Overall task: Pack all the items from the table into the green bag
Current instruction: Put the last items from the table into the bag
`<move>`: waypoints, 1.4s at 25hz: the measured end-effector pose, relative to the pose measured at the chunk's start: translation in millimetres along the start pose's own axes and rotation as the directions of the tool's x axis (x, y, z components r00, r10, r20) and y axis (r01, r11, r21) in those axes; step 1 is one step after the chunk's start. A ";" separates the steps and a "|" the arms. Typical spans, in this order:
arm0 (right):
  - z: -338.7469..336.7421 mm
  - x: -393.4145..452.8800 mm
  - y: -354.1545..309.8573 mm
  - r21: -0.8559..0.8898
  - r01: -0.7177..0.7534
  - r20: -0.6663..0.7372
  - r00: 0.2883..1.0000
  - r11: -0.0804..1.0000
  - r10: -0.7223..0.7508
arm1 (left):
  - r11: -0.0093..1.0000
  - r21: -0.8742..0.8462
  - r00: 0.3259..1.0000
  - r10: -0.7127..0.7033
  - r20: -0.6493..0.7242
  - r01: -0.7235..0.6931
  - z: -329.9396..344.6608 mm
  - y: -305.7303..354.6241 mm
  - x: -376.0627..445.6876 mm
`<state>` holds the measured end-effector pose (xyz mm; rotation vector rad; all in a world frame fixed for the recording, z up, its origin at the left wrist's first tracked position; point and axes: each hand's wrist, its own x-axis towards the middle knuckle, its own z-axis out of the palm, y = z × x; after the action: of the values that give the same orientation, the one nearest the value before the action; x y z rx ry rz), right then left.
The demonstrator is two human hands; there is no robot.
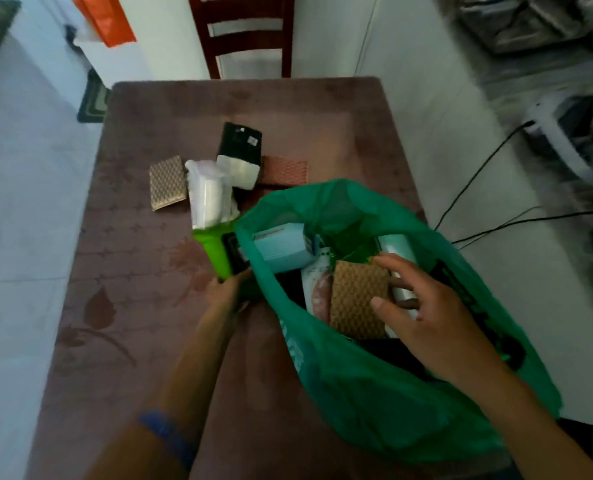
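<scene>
The green bag point(364, 386) stands open on the right side of the table point(121, 306). Inside it lie a light blue box point(284, 247), a white and red packet point(317, 289), a pale cylinder point(397, 247) and a brown patterned packet point(355, 299). My right hand point(433, 313) reaches into the bag's mouth and holds the brown packet by its right edge, thumb on top. My left hand point(224, 294) grips the bag's left rim, its fingers partly hidden. On the table lie a tan packet point(168, 183), a white wrapped pack point(210, 195), a black and white pack point(239, 154), a reddish packet point(283, 169) and a bright green item point(213, 252).
A dark wooden chair point(243, 36) stands at the table's far end. Black cables point(478, 174) run across the white floor on the right toward a white appliance point(565, 140). The bag overhangs the table's right edge.
</scene>
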<state>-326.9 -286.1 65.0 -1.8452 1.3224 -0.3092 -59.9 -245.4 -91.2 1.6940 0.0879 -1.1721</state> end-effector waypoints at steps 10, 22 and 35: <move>-58.2 36.2 11.4 -0.758 -0.104 -0.166 0.985 0.644 -0.036 | 0.854 0.126 0.863 0.501 0.066 -0.505 -102.0 28.7 -186.4; -92.7 73.4 -6.7 -0.458 -0.267 -0.322 0.939 0.848 0.121 | 0.834 0.490 0.833 -0.067 0.549 -0.255 66.6 62.8 -129.5; -4.9 98.0 -93.7 -0.102 0.347 -0.025 0.936 0.932 -0.351 | 0.633 0.535 0.749 0.663 -0.003 -0.559 -38.1 78.5 -75.4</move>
<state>-226.3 -364.0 112.1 -2.1674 1.0455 -0.4804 -31.0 -219.4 17.4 2.0554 -0.7008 -0.5020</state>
